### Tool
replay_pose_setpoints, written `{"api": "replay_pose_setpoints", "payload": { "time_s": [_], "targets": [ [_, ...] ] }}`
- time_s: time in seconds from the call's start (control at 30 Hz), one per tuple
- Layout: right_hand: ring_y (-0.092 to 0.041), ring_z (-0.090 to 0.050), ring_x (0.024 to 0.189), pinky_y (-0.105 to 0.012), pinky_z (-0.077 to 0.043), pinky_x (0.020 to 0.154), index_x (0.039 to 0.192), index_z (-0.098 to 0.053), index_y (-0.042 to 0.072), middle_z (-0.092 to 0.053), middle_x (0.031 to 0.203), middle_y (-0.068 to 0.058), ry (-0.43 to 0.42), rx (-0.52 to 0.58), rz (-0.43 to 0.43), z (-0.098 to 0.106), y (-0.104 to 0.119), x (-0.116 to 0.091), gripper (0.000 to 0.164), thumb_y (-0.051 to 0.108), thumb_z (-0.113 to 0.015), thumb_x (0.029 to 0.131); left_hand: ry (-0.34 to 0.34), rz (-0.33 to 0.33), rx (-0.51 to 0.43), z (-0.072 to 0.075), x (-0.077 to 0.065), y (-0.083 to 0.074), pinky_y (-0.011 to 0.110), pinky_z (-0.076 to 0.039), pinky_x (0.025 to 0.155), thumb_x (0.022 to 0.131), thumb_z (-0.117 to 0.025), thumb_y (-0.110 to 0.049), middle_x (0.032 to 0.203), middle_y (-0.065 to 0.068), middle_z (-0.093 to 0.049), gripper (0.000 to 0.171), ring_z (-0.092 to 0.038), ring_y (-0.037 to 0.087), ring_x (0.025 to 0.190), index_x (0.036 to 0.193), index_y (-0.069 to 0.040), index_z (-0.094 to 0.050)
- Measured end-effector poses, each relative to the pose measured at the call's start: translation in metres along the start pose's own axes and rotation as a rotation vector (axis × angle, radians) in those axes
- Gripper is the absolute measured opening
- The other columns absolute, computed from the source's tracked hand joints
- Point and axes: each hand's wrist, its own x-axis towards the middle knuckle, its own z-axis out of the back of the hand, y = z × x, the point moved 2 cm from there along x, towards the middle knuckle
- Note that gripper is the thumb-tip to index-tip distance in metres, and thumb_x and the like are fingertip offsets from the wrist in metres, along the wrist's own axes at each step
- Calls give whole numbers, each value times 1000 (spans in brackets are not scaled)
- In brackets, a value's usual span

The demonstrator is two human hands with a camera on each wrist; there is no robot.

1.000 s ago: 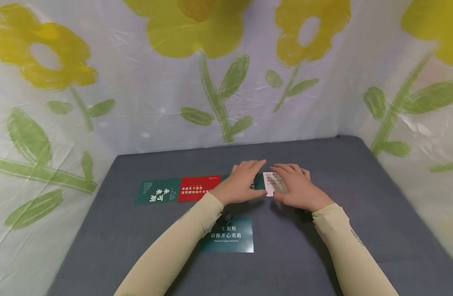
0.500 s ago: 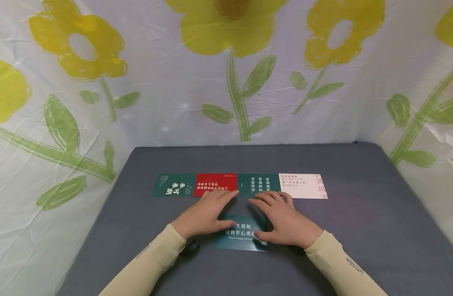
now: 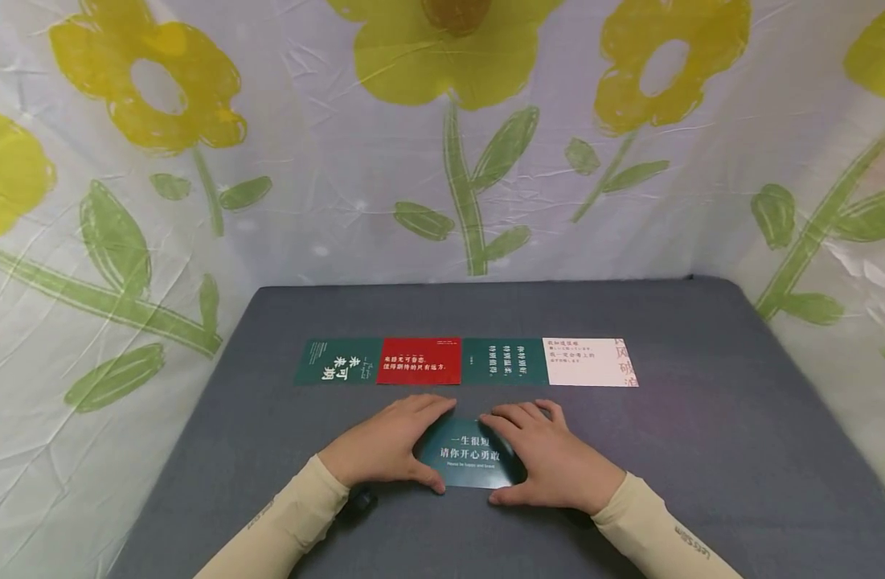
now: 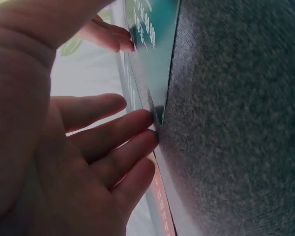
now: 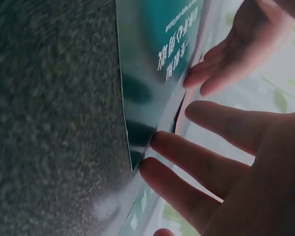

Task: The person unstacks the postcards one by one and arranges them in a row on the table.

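A teal card [image 3: 471, 454] with white lettering lies flat on the grey cloth, in front of the row of cards. My left hand [image 3: 387, 442] is at its left side, thumb near the bottom corner and fingers by the top one. On the opposite side is my right hand [image 3: 558, 462], spread in the same manner. Both hands have extended, loosely bent fingers. In the left wrist view the fingertips [image 4: 146, 123] are close by a corner of the card. The right wrist view has fingertips [image 5: 155, 142] at another corner; I cannot tell how firmly they touch.
Behind my hands a row of cards runs edge to edge: a dark green card [image 3: 326, 371], a red card [image 3: 419, 374], a second green card [image 3: 485, 350] and a pale pink card [image 3: 583, 374]. A flower-printed curtain [image 3: 305, 185] stands behind the grey table [image 3: 702, 418].
My hands have come back from the right end of the row, leaving the pale pink card there, and have moved down to either side of the teal card. The head view has shifted slightly.
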Motion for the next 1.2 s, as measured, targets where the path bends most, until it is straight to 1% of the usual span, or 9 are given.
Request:
{"api": "replay_pose_setpoints", "payload": {
  "time_s": [0.1,0.2,0.37,0.5,0.67,0.83,1.03,1.2],
  "targets": [
    [-25,-53,142,-64,-30,118,156,-56,15,-59,152,-3,17,-3,-17,1,2,1,96,53,-94,77,17,-2,7,0,0,-3,46,-44,125,74,-96,-60,168,0,-47,117,-46,21,154,168,-17,-40],
    [-26,-53,141,-64,-31,118,156,-56,14,-59,151,-4,28,-17,-29,1,3,2,97,50,-96,76,18,2,34,0,0,-6,45,-45,124,73,-98,-55,167,1,-49,117,-48,21,153,167,-16,-41],
    [-26,-55,138,-63,-32,118,156,-55,12,-61,149,-5,29,-9,-48,2,5,4,97,46,-98,75,-2,2,89,1,0,-9,44,-50,120,76,-98,-48,159,0,-58,106,-57,20,145,164,-17,-47],
    [-26,-57,137,-62,-32,122,155,-56,11,-62,148,-5,40,7,-70,1,6,5,96,45,-98,76,-20,-5,112,2,0,-9,44,-54,116,77,-98,-46,153,0,-64,100,-62,20,139,161,-17,-52],
    [-27,-58,137,-60,-32,127,154,-56,9,-64,147,-6,38,27,-74,0,6,7,92,42,-97,78,-21,-1,115,1,-1,-10,44,-55,114,77,-98,-46,151,1,-66,98,-63,20,136,159,-17,-54],
    [-30,-58,135,-56,-39,125,153,-57,8,-64,146,-8,27,28,-75,0,7,8,89,37,-97,78,-19,1,114,1,-1,-11,43,-55,115,77,-98,-44,150,1,-66,96,-64,20,135,159,-17,-55],
    [-28,-58,130,-55,-41,123,153,-58,10,-65,141,-6,22,5,-74,-1,7,8,89,40,-96,78,-19,-4,112,1,-1,-10,43,-54,115,77,-98,-48,150,1,-66,100,-64,19,134,160,-17,-53],
    [-24,-61,130,-57,-38,123,153,-59,11,-66,140,-4,12,-32,-59,-1,8,9,90,44,-95,77,-23,-6,101,1,-1,-9,43,-54,116,75,-98,-51,150,1,-66,103,-63,19,135,161,-17,-51]
  ]
}}
